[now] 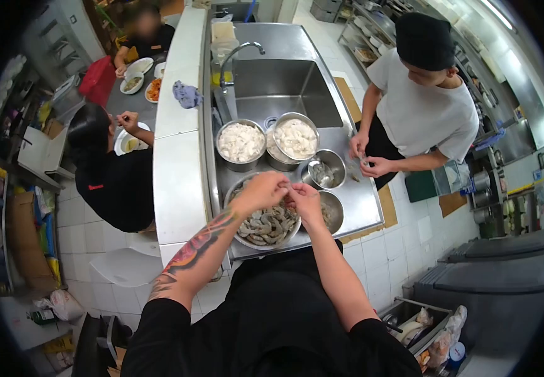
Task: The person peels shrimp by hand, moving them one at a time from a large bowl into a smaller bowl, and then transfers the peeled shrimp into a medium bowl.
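Over a large steel bowl [236, 239] full of raw grey shrimp [267, 225], my left hand [263, 191] and my right hand [305, 201] meet fingertip to fingertip. Both are closed in a pinch on a small greyish piece that looks like a shrimp [287, 187], mostly covered by the fingers. Under my right wrist stands another steel bowl [338, 221], its contents partly hidden. Just beyond my hands, a steel pot [341, 162] holds a few shrimp.
Two steel pots with pale, lumpy contents, one left [241, 143] and one right [296, 136], stand before the sink [284, 88]. A co-worker [423, 94] at the right pinches something small over the counter edge [363, 188]. Left, beyond a white ledge [181, 176], people sit eating.
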A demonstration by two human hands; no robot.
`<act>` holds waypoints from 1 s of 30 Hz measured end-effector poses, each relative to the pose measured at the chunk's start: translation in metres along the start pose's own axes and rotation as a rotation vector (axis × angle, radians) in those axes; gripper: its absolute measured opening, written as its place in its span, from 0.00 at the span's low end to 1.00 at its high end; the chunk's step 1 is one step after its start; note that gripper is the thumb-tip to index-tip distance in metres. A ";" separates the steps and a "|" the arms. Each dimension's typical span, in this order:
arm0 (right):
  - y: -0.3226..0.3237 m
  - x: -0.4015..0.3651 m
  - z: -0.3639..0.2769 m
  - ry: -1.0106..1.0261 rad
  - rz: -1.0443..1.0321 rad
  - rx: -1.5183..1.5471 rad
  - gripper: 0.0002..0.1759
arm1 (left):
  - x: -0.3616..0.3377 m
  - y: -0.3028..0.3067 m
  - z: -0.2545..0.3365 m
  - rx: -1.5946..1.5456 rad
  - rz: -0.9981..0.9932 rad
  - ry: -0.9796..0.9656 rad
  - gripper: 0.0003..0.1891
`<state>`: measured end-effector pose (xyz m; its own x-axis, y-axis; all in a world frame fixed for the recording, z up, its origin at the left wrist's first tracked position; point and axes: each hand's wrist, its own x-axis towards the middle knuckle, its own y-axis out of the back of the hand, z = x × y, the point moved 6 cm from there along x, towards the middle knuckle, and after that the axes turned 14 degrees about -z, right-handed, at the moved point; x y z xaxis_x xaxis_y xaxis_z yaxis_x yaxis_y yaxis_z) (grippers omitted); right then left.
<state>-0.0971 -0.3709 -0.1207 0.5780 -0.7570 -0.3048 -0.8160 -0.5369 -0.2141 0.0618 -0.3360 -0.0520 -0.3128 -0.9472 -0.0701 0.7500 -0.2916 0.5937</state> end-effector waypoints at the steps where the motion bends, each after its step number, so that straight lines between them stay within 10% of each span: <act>1: -0.007 -0.001 -0.004 0.004 -0.018 0.002 0.11 | -0.002 -0.001 0.009 0.074 0.031 -0.059 0.15; 12: -0.027 0.000 -0.008 -0.005 -0.083 0.159 0.11 | -0.011 0.004 0.000 0.171 0.119 0.030 0.11; 18: -0.031 -0.006 -0.038 0.376 0.107 -0.740 0.13 | -0.011 0.011 0.008 0.235 0.139 0.052 0.07; 30: -0.024 0.008 -0.047 0.286 -0.132 -0.292 0.12 | -0.015 0.039 0.042 0.071 0.402 -0.197 0.09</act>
<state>-0.0731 -0.3818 -0.0743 0.6882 -0.7254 -0.0140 -0.7241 -0.6879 0.0504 0.0713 -0.3274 0.0063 -0.1154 -0.9380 0.3270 0.7947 0.1103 0.5969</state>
